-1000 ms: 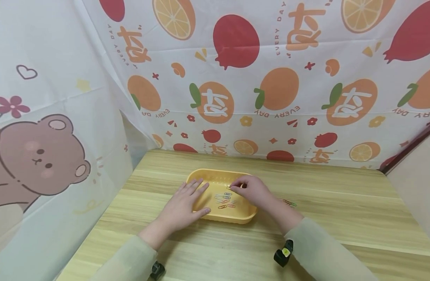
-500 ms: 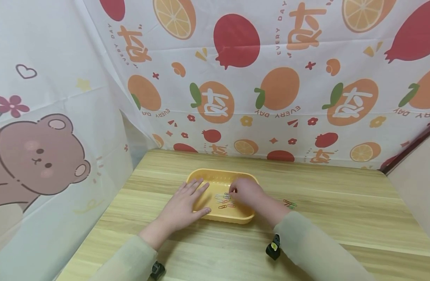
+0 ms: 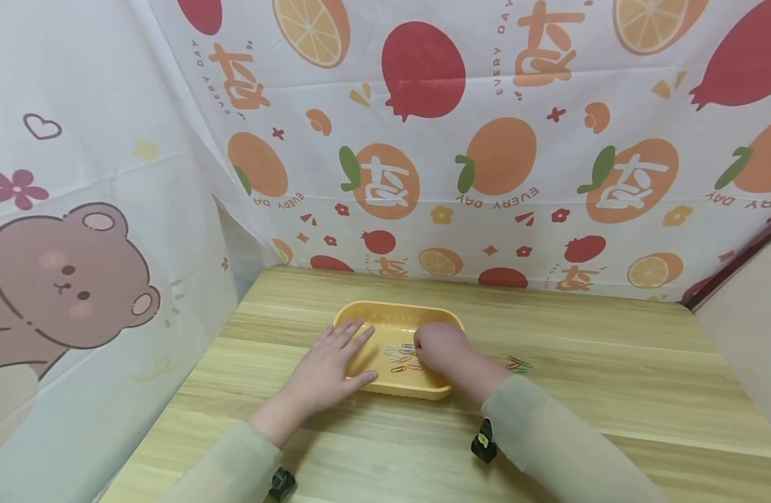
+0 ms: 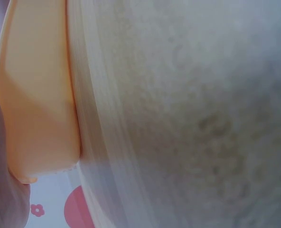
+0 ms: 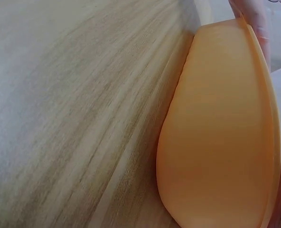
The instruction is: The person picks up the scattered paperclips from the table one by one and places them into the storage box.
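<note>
A shallow yellow plastic tray (image 3: 416, 393) stands on the wooden table, with several coloured paper clips (image 3: 402, 360) lying on its floor. My left hand (image 3: 325, 370) lies over the tray's left end, fingers spread and thumb along the front rim. In the left wrist view that hand (image 4: 5, 166) is at the rim, beside the tray's outer wall (image 4: 41, 95). Inside the right half of the tray, my right hand (image 3: 444, 348) reaches down with curled fingers beside the clips. Its fingertips are hidden behind the hand, so I cannot tell whether they pinch a clip.
A few more paper clips (image 3: 519, 364), red and green among them, lie on the table (image 3: 611, 377) right of the tray. Behind the table hangs a fruit-print cloth (image 3: 498, 223); a bear-print cloth (image 3: 77, 279) hangs at the left.
My right hand held a small clip over the back right of the tray; it has since moved down and toward me, and its fingertips are now hidden. My left hand has stayed put.
</note>
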